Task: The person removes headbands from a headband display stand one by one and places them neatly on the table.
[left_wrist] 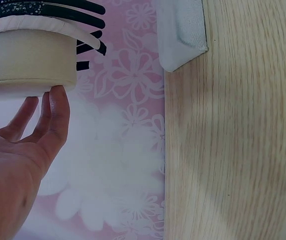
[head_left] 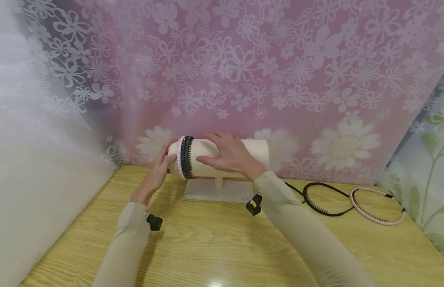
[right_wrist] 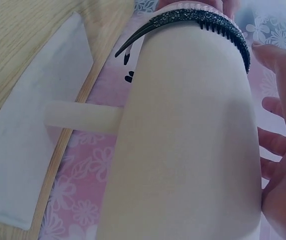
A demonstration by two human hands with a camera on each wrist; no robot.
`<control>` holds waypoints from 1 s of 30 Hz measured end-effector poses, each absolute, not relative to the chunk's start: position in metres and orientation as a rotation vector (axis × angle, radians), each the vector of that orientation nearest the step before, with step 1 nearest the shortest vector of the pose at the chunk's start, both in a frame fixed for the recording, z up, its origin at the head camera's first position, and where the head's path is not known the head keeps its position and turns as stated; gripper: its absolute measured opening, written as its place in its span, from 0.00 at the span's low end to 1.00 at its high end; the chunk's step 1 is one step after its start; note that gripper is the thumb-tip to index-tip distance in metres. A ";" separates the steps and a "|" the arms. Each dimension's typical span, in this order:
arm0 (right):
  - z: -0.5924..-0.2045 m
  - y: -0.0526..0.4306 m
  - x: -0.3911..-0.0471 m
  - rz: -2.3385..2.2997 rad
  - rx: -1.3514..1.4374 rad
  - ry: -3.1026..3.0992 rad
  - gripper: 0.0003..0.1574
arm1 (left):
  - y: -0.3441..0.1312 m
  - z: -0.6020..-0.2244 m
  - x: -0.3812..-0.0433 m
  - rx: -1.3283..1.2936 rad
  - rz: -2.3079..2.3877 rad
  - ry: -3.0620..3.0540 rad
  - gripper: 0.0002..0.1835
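A cream padded roll (head_left: pixel 257 155) lies level on a short post above a flat pale base (head_left: pixel 200 189); together they form a headband stand. Around its left end sit a pink headband (head_left: pixel 179 159) and, beside it, dark glittery headbands (head_left: pixel 186 157) with comb teeth. My left hand (head_left: pixel 155 171) grips that left end, thumb in front, close to the pink band. In the left wrist view the fingertips (left_wrist: pixel 59 97) touch the roll's end face. My right hand (head_left: pixel 230 153) rests over the roll's middle with fingers and thumb extended, the thumb pointing toward the dark bands.
On the wooden table (head_left: pixel 207 239), to the right, lie a black toothed headband (head_left: pixel 327 214) and a pink toothed headband (head_left: pixel 372 218), with another thin black band (head_left: pixel 293 187) partly behind my right sleeve. A pink flowered curtain (head_left: pixel 222 79) hangs right behind the stand.
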State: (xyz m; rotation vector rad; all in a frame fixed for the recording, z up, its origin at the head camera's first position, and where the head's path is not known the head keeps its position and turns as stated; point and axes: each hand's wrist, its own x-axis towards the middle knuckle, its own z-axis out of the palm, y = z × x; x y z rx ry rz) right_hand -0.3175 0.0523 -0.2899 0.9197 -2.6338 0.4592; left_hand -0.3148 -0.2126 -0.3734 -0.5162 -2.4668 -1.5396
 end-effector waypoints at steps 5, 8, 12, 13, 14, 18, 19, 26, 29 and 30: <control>-0.288 0.048 -0.319 0.421 0.918 -2.645 0.44 | -0.213 -0.374 -0.315 -0.514 -1.548 -2.460 0.27; -0.287 0.045 -0.320 0.391 0.915 -2.672 0.46 | -0.213 -0.374 -0.315 -0.522 -1.545 -2.463 0.28; -0.284 0.040 -0.321 0.346 0.913 -2.717 0.50 | -0.213 -0.373 -0.315 -0.530 -1.559 -2.459 0.28; -0.284 0.039 -0.322 0.337 0.913 -2.728 0.51 | -0.213 -0.373 -0.315 -0.530 -1.563 -2.459 0.28; -0.283 0.038 -0.322 0.323 0.911 -2.739 0.52 | -0.213 -0.373 -0.315 -0.531 -1.565 -2.459 0.28; -0.281 0.032 -0.322 0.278 0.908 -2.774 0.56 | -0.213 -0.373 -0.316 -0.540 -1.559 -2.466 0.28; -0.281 0.031 -0.322 0.267 0.905 -2.779 0.57 | -0.214 -0.373 -0.317 -0.542 -1.558 -2.466 0.28; -0.282 0.025 -0.323 0.217 0.885 -2.789 0.62 | -0.214 -0.372 -0.317 -0.538 -1.525 -2.481 0.28; -0.283 0.024 -0.322 0.194 0.883 -2.793 0.62 | -0.214 -0.373 -0.316 -0.540 -1.517 -2.490 0.28; -0.284 0.023 -0.322 0.179 0.882 -2.791 0.63 | -0.215 -0.373 -0.316 -0.540 -1.518 -2.490 0.28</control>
